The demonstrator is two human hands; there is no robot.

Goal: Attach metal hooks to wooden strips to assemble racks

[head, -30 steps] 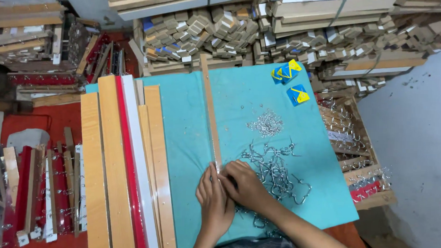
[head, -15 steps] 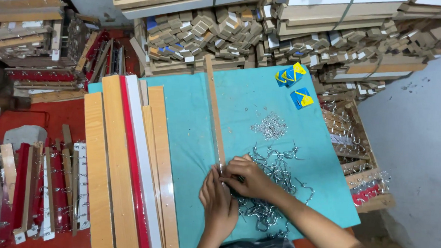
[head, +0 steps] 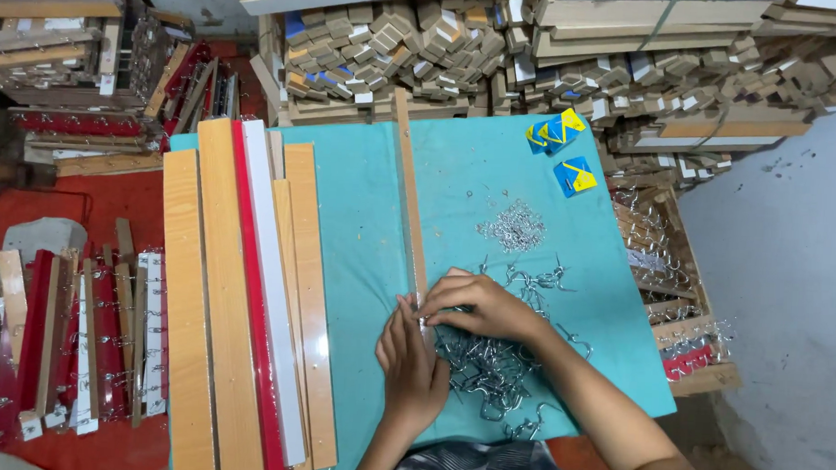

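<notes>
Two hands meet on a thin wooden strip (head: 410,206) that lies lengthwise down the middle of a teal table (head: 362,214). The left hand (head: 414,366) lies flat beside the strip's near end, fingers stretched forward and touching it. The right hand (head: 479,305) comes in from the right with its fingers curled down onto the same spot; something small seems pinched there, but what it is cannot be told. Just right of the hands sits a tangle of metal hooks (head: 497,370), some of it under the right forearm. A smaller heap of screws (head: 512,225) lies farther up the table, well apart from the hands. Two blue-and-yellow packets (head: 563,152) rest near the far right corner. Several long boards (head: 246,293) in wood, red and white lie side by side along the table's left part. Beyond the far edge are stacked wood offcuts (head: 398,46). Finished hook racks (head: 75,342) lie on the red floor to the left.
</notes>
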